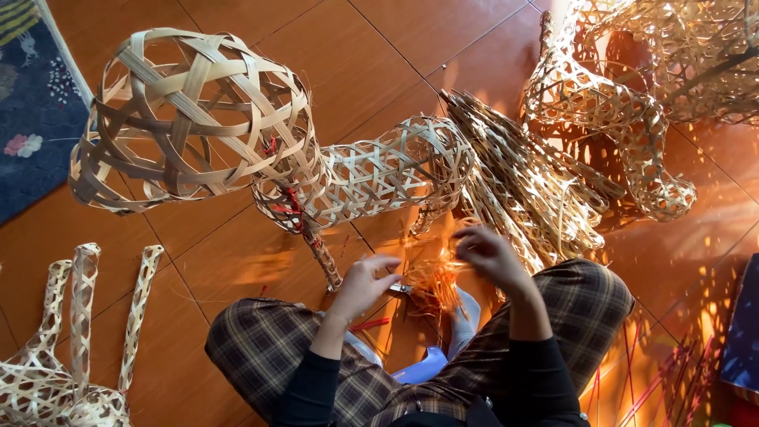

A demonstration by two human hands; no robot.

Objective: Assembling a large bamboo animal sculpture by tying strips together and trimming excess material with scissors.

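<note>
Far left: blue patterned rug [32, 119] at the floor edge, and a flat woven bamboo piece with three long struts [79, 332] lying low left on the orange tile floor [379, 55]. Next, a big open-weave bamboo dome [186, 115] made of wide strips, joined by red ties to a finer-weave bamboo tube [379, 170] lying on its side.

Left hand [365, 285] is half closed, fingers curled, apparently pinching a small metal tool; what it is cannot be told. Just right of it, between both hands and above the plaid-trousered knees, sits the bundle of thin bamboo strips [435, 281]. It looks very light, springy, bendy along its length but likely to split or kink if folded hard; edges probably sharp. Best held by pinching a few strips near their gathered end, not the loose tips.

Right hand [490, 253] is loosely clenched, fingertips pinching the top of the strips; blurred, so exact grip is unclear.

Further right: a loose fan of bamboo splints [522, 182], then more fine woven bamboo forms [632, 111] in strong sunlight.
</note>
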